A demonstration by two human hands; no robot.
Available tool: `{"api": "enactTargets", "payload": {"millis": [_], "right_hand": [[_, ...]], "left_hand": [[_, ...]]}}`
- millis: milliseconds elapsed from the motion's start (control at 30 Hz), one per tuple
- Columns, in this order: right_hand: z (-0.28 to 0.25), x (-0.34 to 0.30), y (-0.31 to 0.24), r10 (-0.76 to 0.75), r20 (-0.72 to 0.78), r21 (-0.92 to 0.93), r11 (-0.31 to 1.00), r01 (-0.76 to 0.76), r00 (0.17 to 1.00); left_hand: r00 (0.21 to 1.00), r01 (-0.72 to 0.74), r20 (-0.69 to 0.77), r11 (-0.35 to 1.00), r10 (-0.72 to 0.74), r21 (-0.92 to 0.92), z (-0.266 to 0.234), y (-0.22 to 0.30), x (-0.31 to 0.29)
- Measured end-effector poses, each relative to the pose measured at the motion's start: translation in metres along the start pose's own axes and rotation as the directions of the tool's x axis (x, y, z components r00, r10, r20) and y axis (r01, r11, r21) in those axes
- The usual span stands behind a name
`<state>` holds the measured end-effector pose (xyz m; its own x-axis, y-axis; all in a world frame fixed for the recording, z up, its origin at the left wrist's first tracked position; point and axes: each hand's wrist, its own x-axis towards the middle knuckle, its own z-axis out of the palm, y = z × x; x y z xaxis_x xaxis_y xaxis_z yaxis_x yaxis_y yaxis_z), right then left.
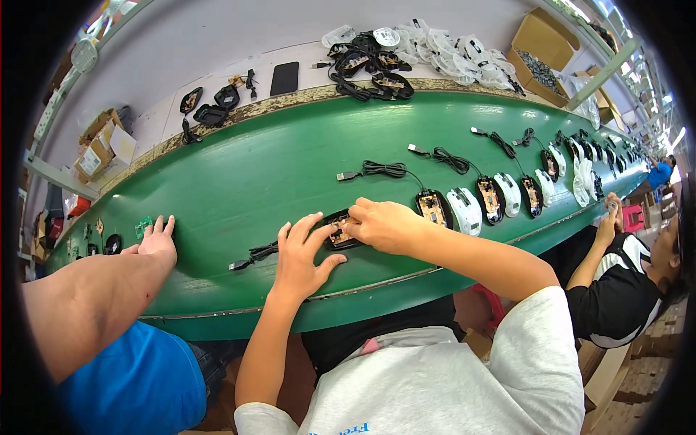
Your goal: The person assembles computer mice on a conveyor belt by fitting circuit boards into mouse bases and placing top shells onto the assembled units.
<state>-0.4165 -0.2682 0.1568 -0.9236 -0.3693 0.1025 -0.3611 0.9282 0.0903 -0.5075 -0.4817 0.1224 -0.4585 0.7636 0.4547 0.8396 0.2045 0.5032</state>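
Note:
An open black computer mouse base (336,240), with a tan circuit board inside, lies on the green belt in front of me. My left hand (300,257) braces its left end, index finger on the board and thumb by the near edge, other fingers spread. Fingers pinched together, my right hand (386,226) presses at the board's right part; whatever is in that pinch is hidden. A black cable with a USB plug (238,265) runs out left of my left hand. Right of my hands sit another open mouse base (433,209) and a white mouse cover (464,210).
More open mice (491,199) with coiled cables (451,161) line the belt (239,181) rightward. White shells (464,54), black mouse parts (355,65), a phone (284,78) and a carton (540,51) occupy the back ledge. A co-worker's arm (101,275) reaches in at left; another person (616,283) sits right.

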Motion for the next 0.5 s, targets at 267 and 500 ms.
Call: {"api": "enactTargets", "payload": {"millis": [267,500], "right_hand": [[-0.003,-0.007,0.0,0.005,-0.029,0.087,0.996,-0.003,1.0],[0.012,-0.031,-0.01,0.046,-0.225,0.33,0.944,0.031,0.973]], "left_hand": [[0.996,-0.084,0.025,0.988,0.081,0.126,0.014,-0.002,0.006],[0.99,-0.132,0.076,0.97,0.118,0.205,0.007,0.009,-0.008]]}}
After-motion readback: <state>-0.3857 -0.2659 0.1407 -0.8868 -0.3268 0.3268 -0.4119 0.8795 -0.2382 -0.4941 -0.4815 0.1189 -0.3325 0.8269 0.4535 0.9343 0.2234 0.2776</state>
